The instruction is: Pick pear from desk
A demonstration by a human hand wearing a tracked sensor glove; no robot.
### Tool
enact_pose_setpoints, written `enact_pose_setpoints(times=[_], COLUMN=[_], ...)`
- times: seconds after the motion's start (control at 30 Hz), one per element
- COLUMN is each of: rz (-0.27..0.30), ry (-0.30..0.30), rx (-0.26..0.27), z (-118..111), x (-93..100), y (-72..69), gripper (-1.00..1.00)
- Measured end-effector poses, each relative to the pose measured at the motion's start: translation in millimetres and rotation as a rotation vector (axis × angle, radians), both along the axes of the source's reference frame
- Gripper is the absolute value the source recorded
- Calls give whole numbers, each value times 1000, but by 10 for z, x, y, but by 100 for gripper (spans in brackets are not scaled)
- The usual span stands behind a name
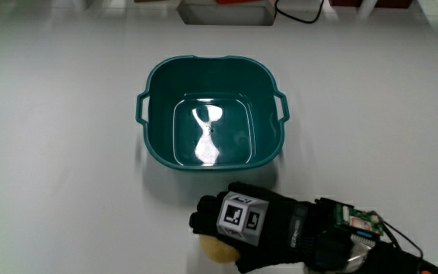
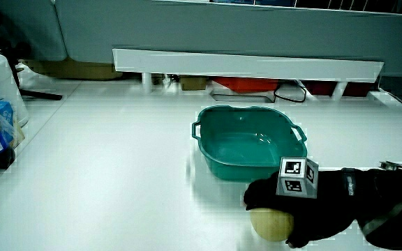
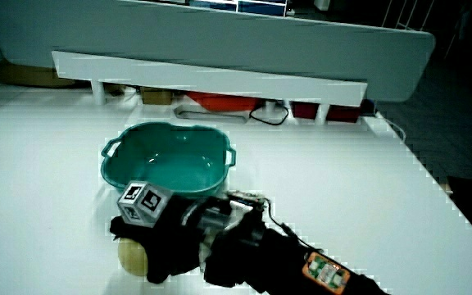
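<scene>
Grasp stage: I see the hand (image 1: pixel 253 224) draped over the pear (image 1: pixel 217 247), fingers (image 2: pixel 262 199) curled down around it, seemingly to secure a lift. The pear rests on the table (image 1: pixel 67 175) beneath them; the basin (image 1: pixel 158 144) lies just past the fingertips.

white table (image 1: pixel 67 152), teal basin (image 1: pixel 152 84), pear (image 1: pixel 217 249)

No readable text; perhaps only a coded pattern on the hand's (image 1: pixel 253 228) cube (image 1: pixel 242 216).

The hand (image 1: pixel 253 228) is held low, palm down, its fingers (image 1: pixel 204 222) curled over the pear (image 1: pixel 217 250).
</scene>
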State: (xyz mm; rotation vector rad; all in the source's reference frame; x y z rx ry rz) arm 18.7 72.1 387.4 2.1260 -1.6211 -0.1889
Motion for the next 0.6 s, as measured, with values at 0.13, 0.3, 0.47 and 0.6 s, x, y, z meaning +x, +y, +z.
enact_pose_setpoints(times=[0.13,0.3,0.47,0.6], rz=[16,43,64,94], ry=[-4,-14,-33,-29], rx=[3,15,41,38], z=[-99,-214,-342,-360], x=[42,89,108,112], y=[-104,-218,-343,-450], gripper=[100,100,100,100])
